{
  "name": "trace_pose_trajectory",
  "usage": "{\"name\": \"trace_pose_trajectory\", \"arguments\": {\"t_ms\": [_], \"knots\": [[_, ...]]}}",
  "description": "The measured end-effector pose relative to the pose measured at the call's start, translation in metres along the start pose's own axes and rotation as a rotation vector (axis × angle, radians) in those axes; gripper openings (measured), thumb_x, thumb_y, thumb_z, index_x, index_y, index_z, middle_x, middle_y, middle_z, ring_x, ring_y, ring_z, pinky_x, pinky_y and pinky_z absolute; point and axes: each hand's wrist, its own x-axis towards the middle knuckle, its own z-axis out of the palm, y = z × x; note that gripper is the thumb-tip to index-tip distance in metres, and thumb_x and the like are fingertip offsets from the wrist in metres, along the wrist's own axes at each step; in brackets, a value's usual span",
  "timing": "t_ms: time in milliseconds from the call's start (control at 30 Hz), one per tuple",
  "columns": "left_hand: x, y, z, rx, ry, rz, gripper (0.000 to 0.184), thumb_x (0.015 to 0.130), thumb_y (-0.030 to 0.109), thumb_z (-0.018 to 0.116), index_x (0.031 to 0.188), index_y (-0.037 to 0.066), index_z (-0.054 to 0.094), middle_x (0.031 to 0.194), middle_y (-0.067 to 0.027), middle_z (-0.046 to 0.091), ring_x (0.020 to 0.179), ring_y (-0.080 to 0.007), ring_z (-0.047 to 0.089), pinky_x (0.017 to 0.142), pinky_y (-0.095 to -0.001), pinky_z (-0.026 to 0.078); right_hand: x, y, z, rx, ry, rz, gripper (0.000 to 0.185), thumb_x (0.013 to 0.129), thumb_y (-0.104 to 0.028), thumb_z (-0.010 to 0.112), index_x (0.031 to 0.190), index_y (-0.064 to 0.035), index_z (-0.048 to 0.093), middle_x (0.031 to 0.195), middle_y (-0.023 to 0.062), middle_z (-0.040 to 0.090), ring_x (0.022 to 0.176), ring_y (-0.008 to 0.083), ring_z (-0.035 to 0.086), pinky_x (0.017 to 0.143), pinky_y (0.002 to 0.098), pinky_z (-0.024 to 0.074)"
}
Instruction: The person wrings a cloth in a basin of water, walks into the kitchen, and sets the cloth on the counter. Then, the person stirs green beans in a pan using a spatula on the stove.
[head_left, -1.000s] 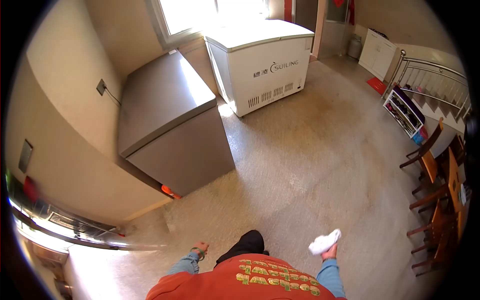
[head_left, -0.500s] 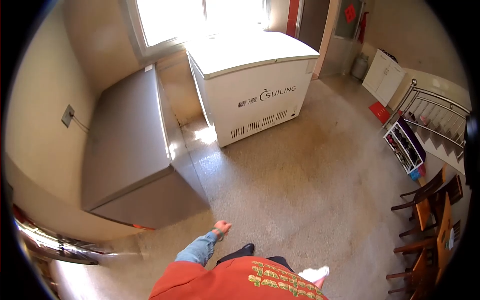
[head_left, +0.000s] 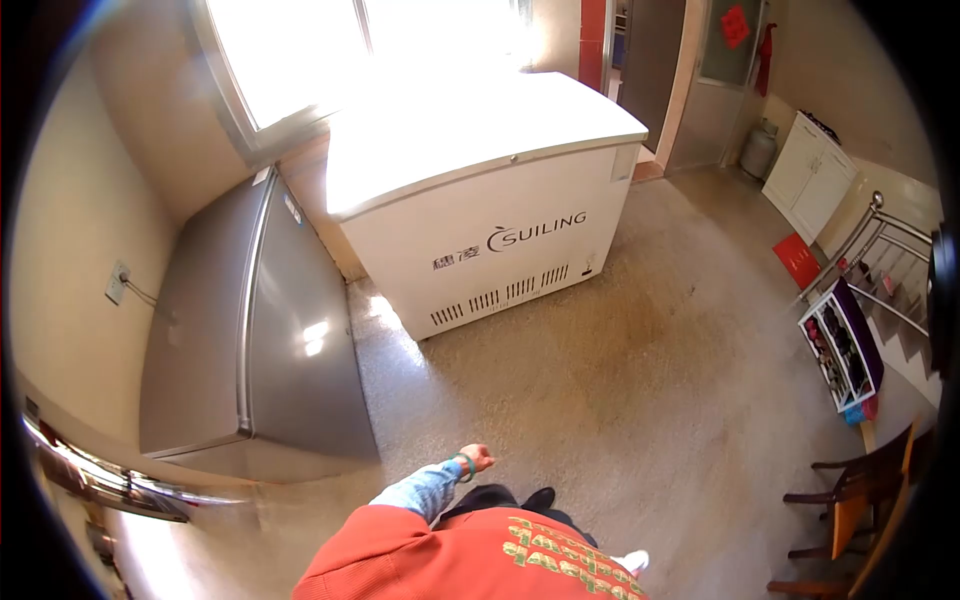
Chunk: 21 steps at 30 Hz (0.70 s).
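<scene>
Left hand [head_left: 480, 458]: Hung over the speckled grey-brown floor [head_left: 600, 390], forward of the body, fingers loosely bent, nothing visible in its grasp; a thin green bracelet [head_left: 466, 466] ringed the wrist.
Right hand: Hidden beyond the orange-red sweatshirt [head_left: 400, 558]; its grip could not be told.
Small white cloth-like bundle [head_left: 634, 562]: Showed at the sweatshirt's right edge, well apart from the left hand; it looked light, soft and hard to damage, best held by a bunched fold.
White chest freezer lettered SUILING [head_left: 500, 270]: Stood lid down, contents concealed.
Grey metallic refrigerator [head_left: 295, 375]: Stood shut beside the wall, contents unseen.
White-framed, purple-sided rack [head_left: 866, 328]: Held dark and coloured items, too small to tell apart.
White two-door cabinet [head_left: 812, 178]: Stood closed.
</scene>
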Motion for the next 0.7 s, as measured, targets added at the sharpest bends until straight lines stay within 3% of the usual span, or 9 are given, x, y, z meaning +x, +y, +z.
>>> {"name": "trace_pose_trajectory", "arguments": {"t_ms": [67, 100, 133, 200, 267, 400, 500, 567, 700], "knots": [[-0.002, 0.020, -0.015, -0.110, 0.039, -0.170, 0.032, 0.072, 0.034, 0.061, 0.089, 0.007, 0.067, 0.089, -0.0151, 0.065, 0.089, -0.0279, 0.061, 0.080, -0.0370, 0.047, 0.101, -0.055, 0.004, 0.028, -0.110, 0.210, 0.035, 0.085, -0.048, 0.042, 0.089, -0.0156, 0.056, 0.078, 0.0070, 0.061, 0.073, 0.0292, 0.061, 0.067, 0.0487, 0.0514], [0.004, 0.009, -0.009, -0.171, 0.062, -0.262, 0.030, 0.072, 0.032, 0.061, 0.085, 0.006, 0.067, 0.084, -0.0135, 0.066, 0.084, -0.0248, 0.063, 0.075, -0.0357, 0.048, 0.114, -0.083, 0.060, -0.012, 0.089, -0.014, 0.035, 0.085, -0.047, 0.044, 0.092, -0.0147, 0.055, 0.079, 0.0059, 0.060, 0.074, 0.0283, 0.061, 0.068, 0.0477, 0.0515], [0.015, 0.001, -0.003, -0.293, 0.109, -0.340, 0.021, 0.076, 0.021, 0.061, 0.079, 0.001, 0.064, 0.066, -0.0081, 0.063, 0.057, -0.0153, 0.061, 0.054, -0.0290, 0.050, 0.161, -0.106, 0.072, -0.001, -0.002, -0.067, 0.035, 0.085, -0.047, 0.046, 0.095, -0.0143, 0.055, 0.086, 0.0042, 0.061, 0.079, 0.0272, 0.060, 0.071, 0.0470, 0.0512], [0.023, 0.001, -0.006, -0.363, 0.023, -0.542, 0.022, 0.072, 0.028, 0.060, 0.078, 0.008, 0.067, 0.077, -0.0113, 0.065, 0.076, -0.0226, 0.064, 0.069, -0.0352, 0.049, 0.225, -0.155, 0.132, -0.002, -0.063, -0.108, 0.035, 0.085, -0.047, 0.047, 0.098, -0.0154, 0.054, 0.095, 0.0024, 0.060, 0.086, 0.0254, 0.060, 0.075, 0.0467, 0.0507], [0.052, -0.014, 0.004, -0.150, 0.013, -0.524, 0.028, 0.072, 0.032, 0.056, 0.076, 0.007, 0.067, 0.078, -0.0163, 0.064, 0.082, -0.0300, 0.062, 0.074, -0.0388, 0.048, 0.282, -0.193, 0.182, -0.135, -0.251, -0.157, 0.052, 0.084, -0.055, 0.041, 0.113, -0.0136, 0.052, 0.110, 0.0033, 0.057, 0.103, 0.0256, 0.055, 0.089, 0.0480, 0.0447], [0.136, 0.043, -0.019, -0.222, -0.039, -0.570, 0.035, 0.074, 0.039, 0.050, 0.071, 0.008, 0.067, 0.081, -0.0177, 0.064, 0.084, -0.0310, 0.061, 0.075, -0.0387, 0.048, 0.366, -0.238, 0.245, -0.127, -0.336, -0.167, 0.061, 0.078, -0.060, 0.048, 0.118, -0.0140, 0.048, 0.115, 0.0057, 0.055, 0.104, 0.0278, 0.054, 0.091, 0.0489, 0.0428], [0.241, 0.083, -0.029, -0.390, 0.199, -0.486, 0.042, 0.079, 0.040, 0.049, 0.063, 0.005, 0.064, 0.062, -0.0116, 0.062, 0.061, -0.0247, 0.062, 0.061, -0.0372, 0.049, 0.353, -0.257, 0.273, -0.041, -0.329, -0.130, 0.042, 0.084, -0.048, 0.047, 0.105, -0.0131, 0.054, 0.103, 0.0051, 0.060, 0.094, 0.0254, 0.059, 0.085, 0.0458, 0.0475], [0.296, 0.149, -0.066, -0.714, 0.258, -0.315, 0.032, 0.079, 0.030, 0.056, 0.063, 0.002, 0.059, 0.050, -0.0073, 0.053, 0.043, -0.0173, 0.052, 0.041, -0.0330, 0.043, 0.394, -0.267, 0.220, -0.033, -0.111, -0.040, 0.040, 0.084, -0.048, 0.046, 0.102, -0.0137, 0.055, 0.101, 0.0054, 0.061, 0.092, 0.0264, 0.059, 0.084, 0.0473, 0.0478], [0.394, 0.304, -0.147, -0.630, 0.096, -0.263, 0.023, 0.082, 0.024, 0.055, 0.076, 0.002, 0.055, 0.054, -0.0050, 0.051, 0.043, -0.0166, 0.048, 0.038, -0.0303, 0.036, 0.375, -0.289, 0.201, 0.109, 0.149, 0.075, 0.037, 0.084, -0.048, 0.046, 0.088, -0.0136, 0.057, 0.084, 0.0055, 0.062, 0.078, 0.0270, 0.061, 0.073, 0.0472, 0.0507]]}}
